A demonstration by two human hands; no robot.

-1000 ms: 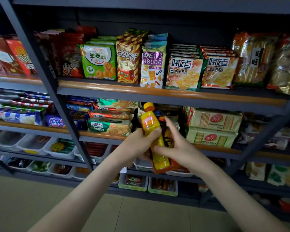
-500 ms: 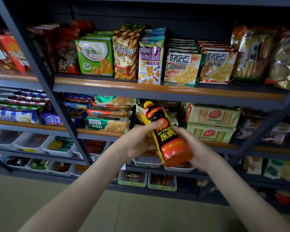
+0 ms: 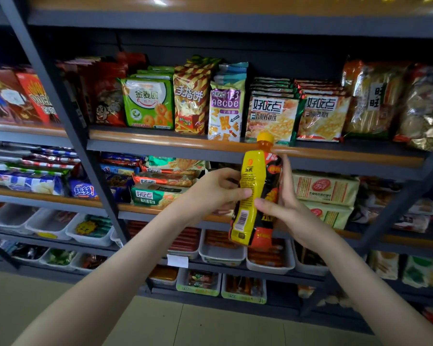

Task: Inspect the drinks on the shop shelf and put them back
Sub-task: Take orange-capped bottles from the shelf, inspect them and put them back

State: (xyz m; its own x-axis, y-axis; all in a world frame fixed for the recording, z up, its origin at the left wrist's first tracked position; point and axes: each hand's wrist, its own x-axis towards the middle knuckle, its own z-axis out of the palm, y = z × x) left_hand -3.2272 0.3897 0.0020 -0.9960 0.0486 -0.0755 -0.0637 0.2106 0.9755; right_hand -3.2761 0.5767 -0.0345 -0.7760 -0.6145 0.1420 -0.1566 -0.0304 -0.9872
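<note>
A drink bottle point(image 3: 256, 193) with a yellow cap and a yellow, black and orange label stands nearly upright in front of the shelves. Its yellow side with a barcode faces me. My left hand point(image 3: 218, 189) grips it from the left at mid-height, thumb on the front. My right hand point(image 3: 286, 211) holds it from the right, thumb across the lower label and fingers behind the bottle. The bottle is off the shelf, held level with the second shelf board point(image 3: 160, 209).
Dark metal shelving point(image 3: 68, 108) fills the view. Snack bags point(image 3: 148, 106) line the upper board, biscuit packs point(image 3: 325, 187) the middle one. White trays point(image 3: 221, 255) of sausages sit below. A slanted upright point(image 3: 395, 208) runs at the right. Tiled floor point(image 3: 60, 308) lies beneath.
The bottle has turned upright from a tilt toward me and rotated, so the yellow barcode side now shows instead of the black front. The view has shifted up.
</note>
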